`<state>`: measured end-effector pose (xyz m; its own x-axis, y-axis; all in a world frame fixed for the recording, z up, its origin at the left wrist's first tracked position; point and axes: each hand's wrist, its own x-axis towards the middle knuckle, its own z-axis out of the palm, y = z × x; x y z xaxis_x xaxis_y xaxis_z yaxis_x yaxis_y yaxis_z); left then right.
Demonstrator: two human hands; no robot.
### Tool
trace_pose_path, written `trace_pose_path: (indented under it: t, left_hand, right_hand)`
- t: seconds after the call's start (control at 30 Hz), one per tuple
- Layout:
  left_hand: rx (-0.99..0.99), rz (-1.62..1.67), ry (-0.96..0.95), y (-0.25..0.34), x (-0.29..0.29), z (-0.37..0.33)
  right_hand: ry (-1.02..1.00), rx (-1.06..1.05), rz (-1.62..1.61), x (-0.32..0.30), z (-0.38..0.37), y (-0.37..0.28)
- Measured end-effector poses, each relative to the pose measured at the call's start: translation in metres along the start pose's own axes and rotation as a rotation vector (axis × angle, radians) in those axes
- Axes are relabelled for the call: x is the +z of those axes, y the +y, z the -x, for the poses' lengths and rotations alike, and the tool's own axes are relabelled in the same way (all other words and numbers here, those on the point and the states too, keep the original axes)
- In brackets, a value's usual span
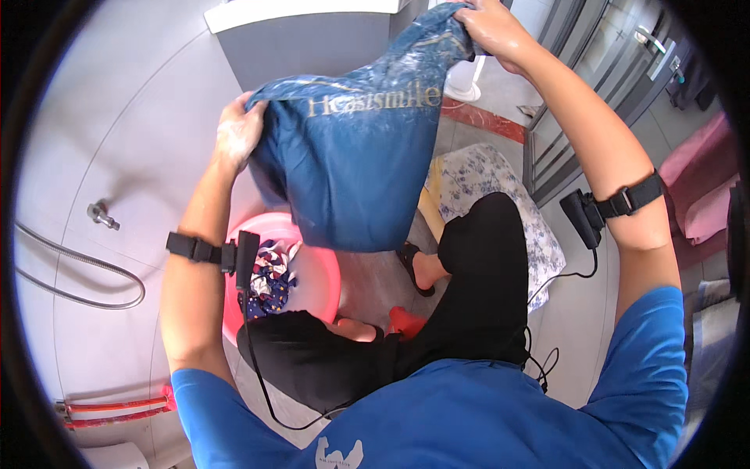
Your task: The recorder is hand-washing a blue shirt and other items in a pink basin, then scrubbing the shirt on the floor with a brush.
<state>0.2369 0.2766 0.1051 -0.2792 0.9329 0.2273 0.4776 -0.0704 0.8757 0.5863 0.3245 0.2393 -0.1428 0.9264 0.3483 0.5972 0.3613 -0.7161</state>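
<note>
While each grip (pixel 239 131) (pixel 496 33) holds it, blue cloth (pixel 351 168) hangs.

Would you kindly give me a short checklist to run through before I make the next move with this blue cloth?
1. Left hand gripping the blue cloth at its upper left: ok.
2. Right hand gripping its upper right: ok.
3. Cloth free of suds: not ok, as whitish, suds-like patches show near its top.
4. Cloth clear of the pink basin: cannot tell, since it overlaps the rim in this view.
5. Basin free of other laundry: not ok, a dark patterned cloth lies in it.
6. Left arm's cable clear of the blue cloth: ok.
</note>
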Motion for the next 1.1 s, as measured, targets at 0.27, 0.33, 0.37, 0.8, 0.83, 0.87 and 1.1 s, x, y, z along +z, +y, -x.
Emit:
trace_pose_path:
  t: [0.27,0.33,0.37,0.8,0.83,0.87,1.1]
  left_hand:
    - [0.032,-0.169,-0.265,-0.07,0.101,-0.048]
    - [-0.027,-0.209,-0.229,-0.101,0.12,-0.07]
    - [-0.081,-0.231,-0.178,-0.111,0.131,-0.077]
    - [0.289,-0.523,-0.393,-0.214,0.116,-0.229]
    - [0.359,-0.674,-0.355,-0.225,0.142,-0.225]
    - [0.427,-0.828,-0.32,-0.235,0.168,-0.216]
    - [0.091,-0.61,-0.705,-0.359,0.143,-0.036]
  right_hand:
    - [-0.236,0.147,-0.119,0.068,0.01,0.09]
    - [-0.31,0.22,-0.095,0.101,0.018,0.104]
    - [-0.309,0.212,-0.066,0.118,0.023,0.126]
    - [-0.877,1.157,-1.314,0.279,0.115,0.32]
    - [-0.686,1.295,-1.333,0.302,0.139,0.356]
    - [-0.487,1.426,-1.344,0.324,0.162,0.388]
    - [-0.423,1.276,-0.166,0.383,0.245,0.483]
